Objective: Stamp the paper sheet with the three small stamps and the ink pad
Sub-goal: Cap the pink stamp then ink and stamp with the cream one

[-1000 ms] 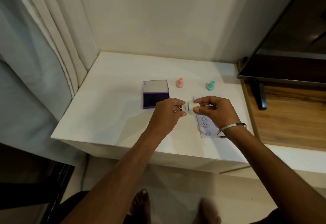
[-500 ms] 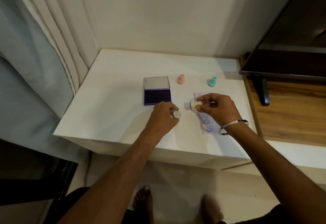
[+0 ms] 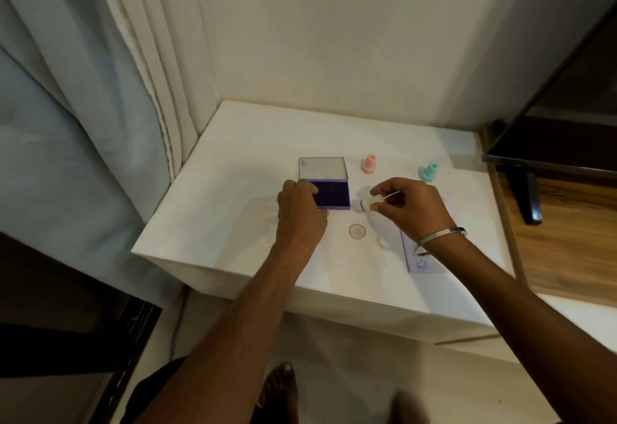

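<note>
White worktop (image 3: 233,210). Left hand (image 3: 300,213) rests on near-left corner of open purple ink pad (image 3: 330,195), fingers curled; grip can't tell. Right hand (image 3: 412,205), just right of the pad, pinches small pale-yellow stamp (image 3: 369,204) w/ thumb & fingers, stamp tipped sideways, face toward the pad. Small clear round cap (image 3: 357,231) lies near, btwn the hands. Pink stamp (image 3: 369,164) & teal stamp (image 3: 428,171) upright at far side. White paper sheet (image 3: 422,261) w/ smiley print under right wrist.
</note>
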